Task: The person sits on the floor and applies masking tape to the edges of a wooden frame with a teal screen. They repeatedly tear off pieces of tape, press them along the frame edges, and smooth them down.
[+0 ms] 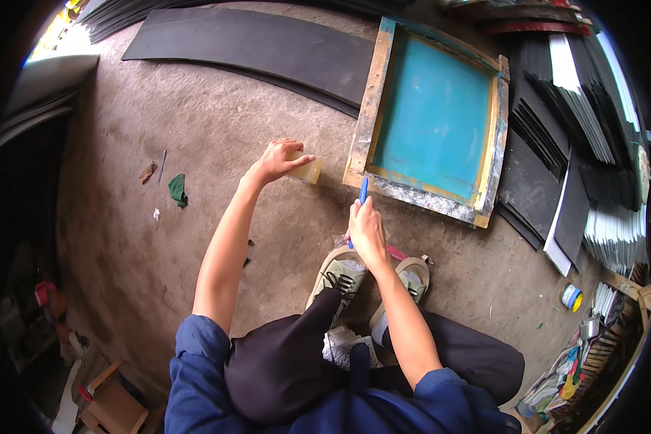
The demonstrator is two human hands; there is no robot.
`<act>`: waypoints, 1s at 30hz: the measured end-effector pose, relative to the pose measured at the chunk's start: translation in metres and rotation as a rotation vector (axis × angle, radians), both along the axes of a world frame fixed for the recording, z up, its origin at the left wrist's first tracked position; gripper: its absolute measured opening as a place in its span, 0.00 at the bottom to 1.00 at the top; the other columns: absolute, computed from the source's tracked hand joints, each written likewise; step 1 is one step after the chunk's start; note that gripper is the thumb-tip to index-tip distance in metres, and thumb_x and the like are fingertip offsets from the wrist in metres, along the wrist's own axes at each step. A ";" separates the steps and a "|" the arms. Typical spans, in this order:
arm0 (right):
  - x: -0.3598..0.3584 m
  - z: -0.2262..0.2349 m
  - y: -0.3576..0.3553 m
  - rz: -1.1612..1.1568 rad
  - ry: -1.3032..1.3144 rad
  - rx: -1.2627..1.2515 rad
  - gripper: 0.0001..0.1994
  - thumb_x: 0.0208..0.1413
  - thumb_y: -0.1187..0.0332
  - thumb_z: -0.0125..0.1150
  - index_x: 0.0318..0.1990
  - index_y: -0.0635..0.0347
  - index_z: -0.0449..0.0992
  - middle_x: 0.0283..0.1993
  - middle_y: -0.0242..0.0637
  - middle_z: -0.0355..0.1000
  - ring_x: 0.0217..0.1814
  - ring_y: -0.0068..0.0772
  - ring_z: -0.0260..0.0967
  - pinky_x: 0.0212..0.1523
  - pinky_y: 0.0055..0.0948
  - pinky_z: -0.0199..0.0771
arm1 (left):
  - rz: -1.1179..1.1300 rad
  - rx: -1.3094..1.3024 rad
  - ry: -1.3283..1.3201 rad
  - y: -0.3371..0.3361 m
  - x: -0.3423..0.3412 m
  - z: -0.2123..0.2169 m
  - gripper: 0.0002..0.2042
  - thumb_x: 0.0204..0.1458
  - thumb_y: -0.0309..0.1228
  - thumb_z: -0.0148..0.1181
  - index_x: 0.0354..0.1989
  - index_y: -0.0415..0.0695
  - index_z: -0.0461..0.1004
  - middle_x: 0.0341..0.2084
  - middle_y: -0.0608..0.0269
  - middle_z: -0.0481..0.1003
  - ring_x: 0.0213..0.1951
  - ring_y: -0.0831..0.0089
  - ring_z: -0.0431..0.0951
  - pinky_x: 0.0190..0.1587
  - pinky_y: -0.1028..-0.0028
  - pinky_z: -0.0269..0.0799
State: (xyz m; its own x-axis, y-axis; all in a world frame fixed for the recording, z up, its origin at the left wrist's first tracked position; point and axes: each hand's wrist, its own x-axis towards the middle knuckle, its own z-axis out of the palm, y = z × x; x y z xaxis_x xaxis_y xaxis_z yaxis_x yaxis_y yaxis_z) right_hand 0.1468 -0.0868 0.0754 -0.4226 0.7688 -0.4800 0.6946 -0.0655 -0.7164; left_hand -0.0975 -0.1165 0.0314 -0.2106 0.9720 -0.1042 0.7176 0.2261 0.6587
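Note:
My left hand (276, 160) reaches forward over the floor, its fingers curled on a pale yellow translucent block-like thing (309, 171). What kind of thing this is, I cannot make out. Closed in my right hand (369, 228) is a slim blue tool (364, 188), like a pen or a cutter; its upper end points away from me, beside the near left corner of a screen printing frame (372, 94). That frame lies flat, with stained wooden sides around a turquoise mesh (435, 108).
A long black sheet (246, 50) lies beyond my hands. Stacks of black and white sheets (550, 145) fill the right side. A small yellow and blue tin (572, 297) stands at lower right. Left of me are a green scrap (177, 189) and a brown scrap (148, 172).

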 end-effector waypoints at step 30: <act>0.040 -0.043 -0.052 0.113 -0.112 -0.082 0.18 0.59 0.62 0.40 0.42 0.74 0.63 0.21 0.58 0.69 0.25 0.58 0.70 0.26 0.47 0.70 | -0.004 -0.006 -0.044 0.002 0.004 0.013 0.27 0.45 0.52 0.56 0.28 0.32 0.72 0.24 0.48 0.71 0.31 0.56 0.72 0.39 0.64 0.65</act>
